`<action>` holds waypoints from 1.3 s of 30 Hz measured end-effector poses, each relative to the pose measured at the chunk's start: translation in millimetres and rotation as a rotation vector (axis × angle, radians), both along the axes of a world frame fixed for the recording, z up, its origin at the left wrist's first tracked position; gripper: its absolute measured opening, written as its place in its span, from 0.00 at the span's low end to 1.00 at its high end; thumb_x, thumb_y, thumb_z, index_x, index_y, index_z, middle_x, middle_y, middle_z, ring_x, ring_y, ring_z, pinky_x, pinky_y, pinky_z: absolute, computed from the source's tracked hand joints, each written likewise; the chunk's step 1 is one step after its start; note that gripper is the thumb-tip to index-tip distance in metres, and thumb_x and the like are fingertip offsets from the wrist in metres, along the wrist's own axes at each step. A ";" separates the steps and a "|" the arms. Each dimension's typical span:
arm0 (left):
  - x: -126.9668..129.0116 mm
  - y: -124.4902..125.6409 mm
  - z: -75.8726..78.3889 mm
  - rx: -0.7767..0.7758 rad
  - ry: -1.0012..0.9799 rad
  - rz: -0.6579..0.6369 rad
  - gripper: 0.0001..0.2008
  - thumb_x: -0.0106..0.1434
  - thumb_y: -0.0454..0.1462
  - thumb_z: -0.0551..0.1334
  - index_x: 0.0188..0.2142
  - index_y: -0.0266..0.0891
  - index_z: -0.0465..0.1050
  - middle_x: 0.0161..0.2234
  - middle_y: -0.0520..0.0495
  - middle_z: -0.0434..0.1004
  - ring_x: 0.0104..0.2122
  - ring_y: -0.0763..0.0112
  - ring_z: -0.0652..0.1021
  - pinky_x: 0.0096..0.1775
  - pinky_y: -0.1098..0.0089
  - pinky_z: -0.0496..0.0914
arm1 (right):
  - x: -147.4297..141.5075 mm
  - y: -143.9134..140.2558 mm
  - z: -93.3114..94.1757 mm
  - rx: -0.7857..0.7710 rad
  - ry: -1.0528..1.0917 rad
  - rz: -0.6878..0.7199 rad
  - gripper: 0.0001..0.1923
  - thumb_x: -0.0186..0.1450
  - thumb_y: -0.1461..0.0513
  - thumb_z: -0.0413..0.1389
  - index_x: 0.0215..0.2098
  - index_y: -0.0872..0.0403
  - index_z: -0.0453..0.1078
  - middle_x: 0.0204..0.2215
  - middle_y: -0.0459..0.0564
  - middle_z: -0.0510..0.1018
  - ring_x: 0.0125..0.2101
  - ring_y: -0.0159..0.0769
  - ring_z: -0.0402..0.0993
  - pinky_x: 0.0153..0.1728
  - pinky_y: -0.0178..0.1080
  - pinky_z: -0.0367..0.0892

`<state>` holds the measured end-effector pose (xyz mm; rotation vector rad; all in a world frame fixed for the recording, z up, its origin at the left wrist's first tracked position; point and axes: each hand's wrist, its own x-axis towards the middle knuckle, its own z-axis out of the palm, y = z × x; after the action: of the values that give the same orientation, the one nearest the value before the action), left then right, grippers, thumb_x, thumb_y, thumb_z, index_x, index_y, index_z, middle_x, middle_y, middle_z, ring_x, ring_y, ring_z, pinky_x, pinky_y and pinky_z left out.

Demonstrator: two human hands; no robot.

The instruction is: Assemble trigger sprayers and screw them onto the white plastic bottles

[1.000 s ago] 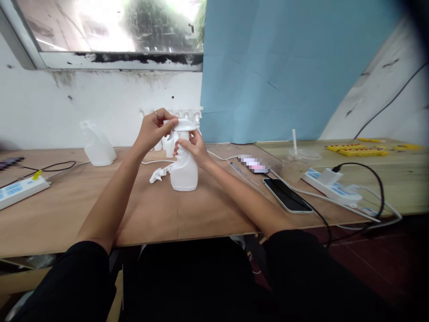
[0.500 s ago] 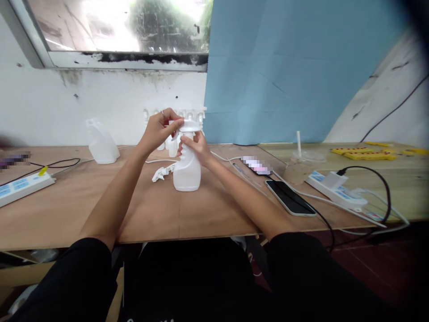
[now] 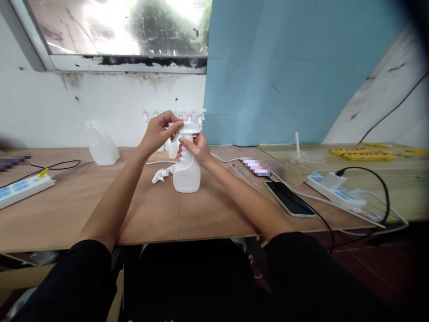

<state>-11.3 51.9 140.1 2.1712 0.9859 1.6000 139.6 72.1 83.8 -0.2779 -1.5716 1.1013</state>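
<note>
A white spray bottle (image 3: pixel 187 176) stands upright on the wooden table, with a white trigger sprayer head (image 3: pixel 190 129) on its neck. My left hand (image 3: pixel 164 129) is closed on the front of the sprayer head, thumb along its side. My right hand (image 3: pixel 198 150) wraps round the bottle's neck just under the head, its fingers partly hidden behind the neck. Beside the bottle, on its left, lies a loose trigger sprayer (image 3: pixel 162 174). Several more white sprayer parts (image 3: pixel 173 147) are behind my hands, partly covered.
A headless white bottle (image 3: pixel 102 145) stands at the back left. Power strips (image 3: pixel 25 190) lie at both sides. To the right are a dark phone (image 3: pixel 290 198), a second, lit phone (image 3: pixel 256 166), cables, a plastic cup with a straw (image 3: pixel 297 165) and yellow pieces (image 3: pixel 365 154).
Both hands keep the same hold on the bottle and sprayer head. The whole view has shifted slightly; nothing else has visibly moved.
</note>
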 end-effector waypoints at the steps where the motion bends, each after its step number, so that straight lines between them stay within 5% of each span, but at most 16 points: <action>1: -0.2 -0.2 0.1 0.001 -0.004 -0.005 0.12 0.60 0.46 0.64 0.31 0.39 0.69 0.35 0.46 0.76 0.29 0.73 0.75 0.28 0.70 0.71 | 0.2 0.3 0.8 -0.016 -0.011 0.005 0.23 0.57 0.50 0.64 0.40 0.50 0.59 0.20 0.39 0.72 0.19 0.33 0.73 0.22 0.37 0.71; 9: -12.3 7.3 1.0 -0.050 -0.121 -0.049 0.21 0.64 0.54 0.56 0.36 0.38 0.73 0.31 0.45 0.74 0.29 0.72 0.77 0.30 0.70 0.73 | 12.6 11.6 9.4 -0.195 -0.202 0.372 0.12 0.54 0.59 0.60 0.31 0.53 0.62 0.20 0.42 0.71 0.22 0.31 0.70 0.23 0.34 0.69; 13: -29.0 24.1 -4.8 -0.139 -0.161 -0.010 0.18 0.63 0.51 0.58 0.34 0.38 0.73 0.30 0.46 0.74 0.27 0.72 0.76 0.27 0.71 0.71 | 17.8 12.8 12.4 -0.187 -0.275 0.478 0.11 0.52 0.62 0.58 0.34 0.54 0.65 0.27 0.44 0.74 0.25 0.29 0.69 0.27 0.33 0.69; 16: -38.4 27.4 -7.8 -0.320 0.090 -0.008 0.13 0.58 0.46 0.63 0.32 0.38 0.75 0.30 0.45 0.76 0.27 0.70 0.76 0.27 0.70 0.71 | 16.4 12.2 11.3 -0.156 -0.251 0.439 0.10 0.53 0.62 0.56 0.35 0.56 0.66 0.26 0.45 0.73 0.24 0.30 0.67 0.24 0.33 0.66; 19: -36.5 19.8 -10.0 -0.543 0.508 -0.167 0.11 0.50 0.42 0.68 0.34 0.41 0.78 0.33 0.45 0.80 0.30 0.65 0.78 0.30 0.68 0.72 | 13.6 10.3 9.7 -0.148 -0.226 0.373 0.08 0.53 0.62 0.55 0.31 0.56 0.67 0.22 0.45 0.72 0.22 0.31 0.67 0.23 0.33 0.65; 23: -19.6 11.5 -18.4 -0.709 0.857 -0.312 0.14 0.39 0.39 0.72 0.29 0.45 0.78 0.31 0.48 0.81 0.28 0.61 0.79 0.28 0.67 0.71 | 13.5 7.8 10.7 -0.191 -0.214 0.380 0.19 0.51 0.62 0.57 0.42 0.55 0.69 0.28 0.45 0.73 0.26 0.32 0.70 0.28 0.35 0.70; 27: -10.9 16.7 -24.0 -0.584 0.869 -0.202 0.11 0.41 0.42 0.71 0.24 0.43 0.75 0.27 0.48 0.78 0.26 0.60 0.77 0.29 0.65 0.70 | 17.7 14.0 11.3 -0.174 -0.204 0.233 0.21 0.54 0.58 0.60 0.45 0.54 0.69 0.37 0.48 0.75 0.31 0.33 0.72 0.32 0.35 0.71; 32: -34.4 29.2 -15.5 -0.520 0.689 -0.155 0.12 0.48 0.47 0.69 0.28 0.43 0.76 0.29 0.47 0.78 0.29 0.62 0.78 0.29 0.67 0.71 | 30.3 43.2 -0.4 -0.114 -0.148 -0.056 0.24 0.59 0.49 0.59 0.51 0.49 0.66 0.48 0.49 0.73 0.40 0.34 0.73 0.37 0.35 0.71; 35: -60.8 41.2 -16.2 -0.395 0.500 0.072 0.14 0.49 0.47 0.69 0.27 0.41 0.73 0.28 0.47 0.76 0.27 0.65 0.77 0.26 0.68 0.69 | 42.6 62.3 -23.3 -0.112 -0.288 -0.202 0.24 0.60 0.50 0.58 0.51 0.50 0.66 0.47 0.50 0.72 0.37 0.33 0.73 0.34 0.34 0.69; 39: -92.2 63.1 -35.3 -0.276 0.231 0.409 0.19 0.46 0.46 0.71 0.34 0.39 0.72 0.28 0.49 0.75 0.19 0.70 0.74 0.23 0.69 0.65 | 61.4 69.7 -71.4 -0.044 -0.496 -0.401 0.17 0.64 0.53 0.54 0.47 0.55 0.67 0.44 0.53 0.74 0.36 0.33 0.72 0.37 0.37 0.68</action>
<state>-103.5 115.1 104.8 2.0846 1.7028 1.2764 201.1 141.8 12.4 -0.9101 -1.8160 0.7839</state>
